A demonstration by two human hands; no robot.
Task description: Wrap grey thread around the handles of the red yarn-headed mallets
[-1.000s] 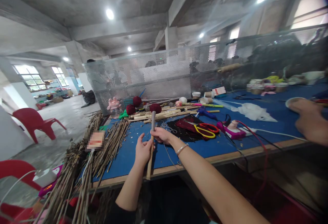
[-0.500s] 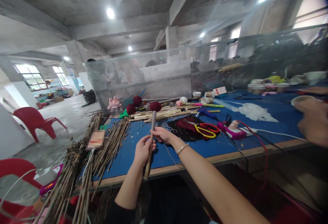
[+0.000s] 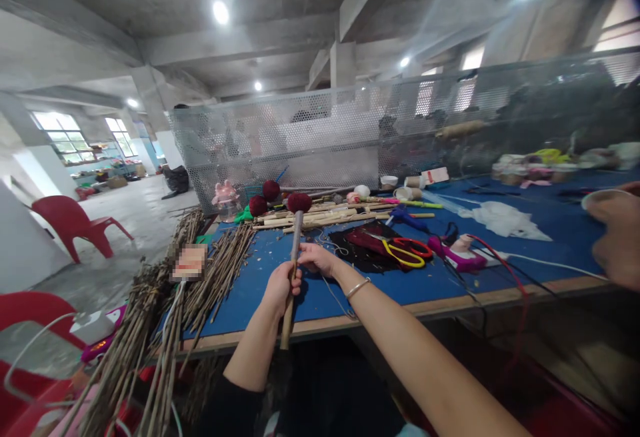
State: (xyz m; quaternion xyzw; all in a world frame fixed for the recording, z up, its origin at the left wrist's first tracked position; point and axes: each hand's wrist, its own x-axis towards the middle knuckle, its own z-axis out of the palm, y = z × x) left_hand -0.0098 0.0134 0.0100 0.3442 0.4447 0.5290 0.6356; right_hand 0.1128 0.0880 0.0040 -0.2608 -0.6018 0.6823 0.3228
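Clamping stick btwn twigs & scissors: L fingers tight, R fingers, hold unclear

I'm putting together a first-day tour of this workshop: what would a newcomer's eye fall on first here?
Probably the stick with a dark red ball at its top, gripped in the left hand over the table's near edge, the right hand close beside it. Next, perhaps, the scissors with red and yellow handles, lying on dark cloth to the right, and the thin twigs heaped at the blue table's left end.
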